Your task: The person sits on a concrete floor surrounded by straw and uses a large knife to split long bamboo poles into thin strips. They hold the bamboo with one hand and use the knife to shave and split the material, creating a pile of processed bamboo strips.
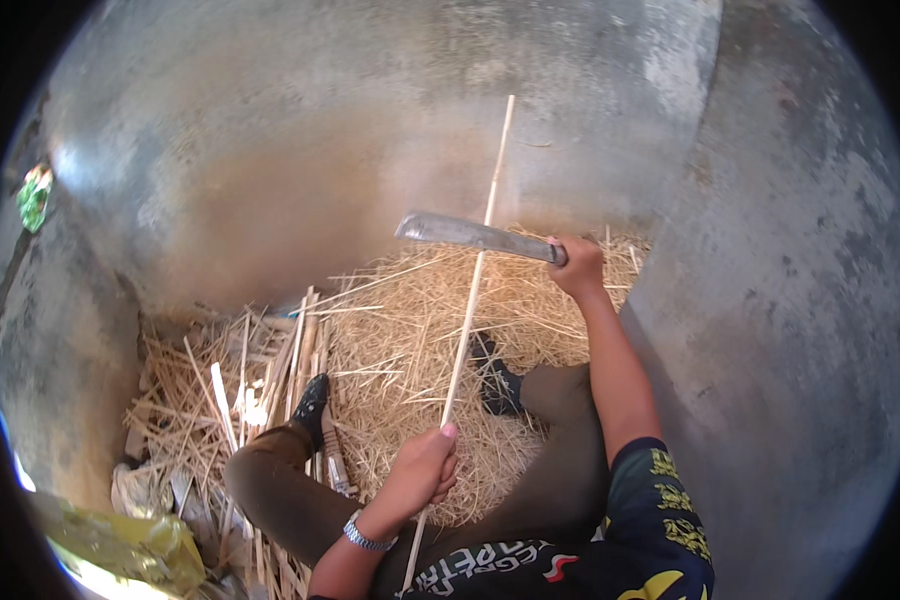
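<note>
Holding a long, pale stick (464, 340) near its lower end, I have my left hand (422, 468) curled closed around it, thumb lying along the top, a metal watch (369, 533) on that wrist. The stick's near end comes back to my lap; the rest slants away from me, a little to the right. At near left lies a crumpled yellow plastic sheet (135, 545). Beyond it, split strips (220, 395) heap up beside my left shoe (312, 408). Straw-like shavings (400, 330) cover the floor between my bent legs and past my right shoe (497, 378). Farther out, my right hand (577, 268) is wrapped tight around the handle of a broad-bladed knife (445, 230), its blade pointing left across the stick; whether they touch is unclear. The stick's far tip stands out against the grey wall (370, 110).
</note>
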A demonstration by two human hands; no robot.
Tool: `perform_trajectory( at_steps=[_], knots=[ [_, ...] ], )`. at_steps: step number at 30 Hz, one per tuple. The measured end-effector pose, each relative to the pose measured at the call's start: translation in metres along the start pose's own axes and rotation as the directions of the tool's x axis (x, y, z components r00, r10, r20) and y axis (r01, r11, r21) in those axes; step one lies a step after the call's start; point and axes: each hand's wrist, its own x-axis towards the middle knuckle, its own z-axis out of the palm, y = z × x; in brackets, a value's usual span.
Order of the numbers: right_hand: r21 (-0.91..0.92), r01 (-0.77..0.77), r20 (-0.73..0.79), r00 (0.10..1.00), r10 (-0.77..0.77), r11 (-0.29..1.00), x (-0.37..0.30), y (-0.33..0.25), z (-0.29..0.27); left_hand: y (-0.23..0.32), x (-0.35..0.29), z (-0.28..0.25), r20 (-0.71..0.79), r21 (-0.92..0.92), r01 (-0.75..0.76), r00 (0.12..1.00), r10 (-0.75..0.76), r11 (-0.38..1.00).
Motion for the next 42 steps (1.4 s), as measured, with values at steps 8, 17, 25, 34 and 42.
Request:
perform_trajectory(
  at_steps=[8,17,25,34,42],
  knots=[
    [-0.224,-0.690,0.165,0.670,0.724,0.689,0.008,0.014,-0.007,-0.001,-0.004,0.009,0.106,-0.056,0.105,0.989,-0.099,0.993],
    [0.175,0.210,-0.198,0.965,-0.174,0.962,0.008,0.001,-0.003,-0.002,-0.005,0.002,0.092,-0.004,0.052,0.994,-0.051,0.999],
    [-0.178,-0.737,-0.039,0.668,0.743,0.652,-0.005,0.056,-0.001,0.002,-0.009,0.007,0.139,0.009,0.092,0.986,-0.093,0.996],
    [0.062,0.094,-0.242,0.967,-0.076,0.994,0.011,0.018,-0.017,0.007,-0.015,-0.008,0.075,-0.030,0.070,0.995,-0.068,0.997],
    [0.008,-0.835,0.003,0.550,0.835,0.550,0.021,0.029,-0.010,0.014,-0.026,-0.013,0.104,-0.017,0.036,0.994,-0.034,0.999]
  ],
)
